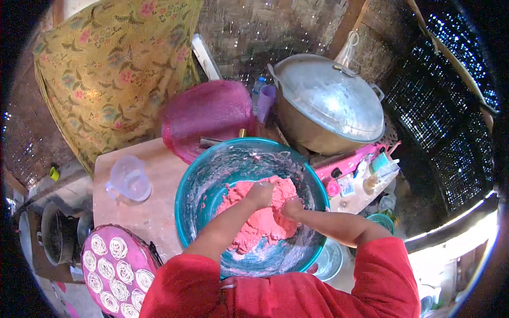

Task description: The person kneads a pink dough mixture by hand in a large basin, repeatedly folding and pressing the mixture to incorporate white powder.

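A large teal basin stands in front of me with a mass of pink dough in it. My left hand is pressed into the top of the dough, its fingers curled down into it. Beside it on the right, my right hand is closed on the dough's edge, with most of its fingers sunk out of sight. The dough is lumpy and uneven. Whitish, floury smears coat the basin's inner wall.
Left of the basin, a clear plastic pitcher stands on the table. A round pink tray carries several white noodle-like coils. Behind are a pink covered thing and a big lidded pot. A clear container sits at right.
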### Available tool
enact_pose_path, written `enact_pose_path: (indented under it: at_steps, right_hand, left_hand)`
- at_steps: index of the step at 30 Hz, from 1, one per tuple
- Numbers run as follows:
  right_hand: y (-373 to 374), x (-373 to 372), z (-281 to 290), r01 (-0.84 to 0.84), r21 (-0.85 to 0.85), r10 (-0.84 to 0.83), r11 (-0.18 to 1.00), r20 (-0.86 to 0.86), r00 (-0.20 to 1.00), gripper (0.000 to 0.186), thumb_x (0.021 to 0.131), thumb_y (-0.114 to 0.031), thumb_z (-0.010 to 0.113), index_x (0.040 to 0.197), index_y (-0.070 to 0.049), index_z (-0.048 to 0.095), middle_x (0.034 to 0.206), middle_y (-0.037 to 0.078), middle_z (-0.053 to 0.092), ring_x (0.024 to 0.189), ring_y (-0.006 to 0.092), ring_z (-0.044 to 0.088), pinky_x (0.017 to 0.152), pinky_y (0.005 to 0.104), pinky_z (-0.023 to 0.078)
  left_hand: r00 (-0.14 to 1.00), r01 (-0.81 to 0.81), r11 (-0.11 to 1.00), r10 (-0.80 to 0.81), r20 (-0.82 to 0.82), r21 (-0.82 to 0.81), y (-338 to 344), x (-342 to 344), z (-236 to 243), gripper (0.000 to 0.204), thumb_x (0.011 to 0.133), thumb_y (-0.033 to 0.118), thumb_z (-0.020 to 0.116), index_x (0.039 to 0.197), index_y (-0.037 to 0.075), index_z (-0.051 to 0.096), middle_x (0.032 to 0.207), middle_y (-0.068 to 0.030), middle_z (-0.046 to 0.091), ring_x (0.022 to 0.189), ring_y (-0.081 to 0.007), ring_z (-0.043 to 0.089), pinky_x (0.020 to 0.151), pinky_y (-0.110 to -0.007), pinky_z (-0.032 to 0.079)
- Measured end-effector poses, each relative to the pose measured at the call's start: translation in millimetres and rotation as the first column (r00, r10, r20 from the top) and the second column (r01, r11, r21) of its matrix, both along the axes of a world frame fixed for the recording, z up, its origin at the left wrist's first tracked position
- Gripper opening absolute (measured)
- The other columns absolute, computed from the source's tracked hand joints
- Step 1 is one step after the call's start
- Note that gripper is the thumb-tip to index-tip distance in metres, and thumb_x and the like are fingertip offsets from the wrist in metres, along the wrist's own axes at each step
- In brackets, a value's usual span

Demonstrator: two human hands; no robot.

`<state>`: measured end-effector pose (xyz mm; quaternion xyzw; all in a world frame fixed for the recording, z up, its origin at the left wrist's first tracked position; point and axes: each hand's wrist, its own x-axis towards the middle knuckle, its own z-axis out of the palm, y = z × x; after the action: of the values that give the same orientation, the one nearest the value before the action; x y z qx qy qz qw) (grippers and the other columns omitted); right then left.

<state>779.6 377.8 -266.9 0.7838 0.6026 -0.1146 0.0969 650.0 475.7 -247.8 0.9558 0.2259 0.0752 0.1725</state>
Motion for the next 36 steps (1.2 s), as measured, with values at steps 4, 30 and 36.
enact_pose_path:
  at_steps: [4,30,36]
  right_hand:
    - [4,19,-11,-0.162,0.191,0.138,0.968,0.131,0.982,0.023,0.063,-0.023,0.054,0.064,-0.003,0.063,0.067,0.016,0.06,0.061,0.0291,0.059,0.054,0.0398,0.048]
    - [47,-129,54,-0.222,0.276,0.312,0.935,-0.343,0.886,0.024,0.06,-0.019,0.061,0.073,0.0,0.059,0.072,0.019,0.059,0.067,0.0325,0.058,0.061,0.0412,0.047]
    - [67,-127,36,-0.666,0.138,0.653,0.733,-0.418,0.632,0.028,0.069,-0.03,0.058,0.063,-0.003,0.06,0.069,0.018,0.058,0.066,0.0312,0.057,0.061,0.0441,0.045]
  left_hand:
    - [0.961,-0.126,0.992,0.129,0.245,-0.028,5,7,-26,0.041,0.066,0.012,0.052,0.107,0.009,0.052,0.089,-0.0183,0.057,0.084,-0.0333,0.056,0.069,-0.043,0.046]
    - [0.832,-0.503,0.864,0.488,-0.264,0.01,11,-152,7,0.021,0.068,0.015,0.05,0.078,0.0,0.062,0.086,-0.0216,0.059,0.077,-0.0331,0.06,0.068,-0.044,0.047]
    - [0.985,-0.168,0.977,0.164,-0.047,-0.127,23,-212,-53,0.031,0.07,0.017,0.053,0.095,-0.002,0.052,0.084,-0.0261,0.056,0.075,-0.0384,0.056,0.064,-0.043,0.046]
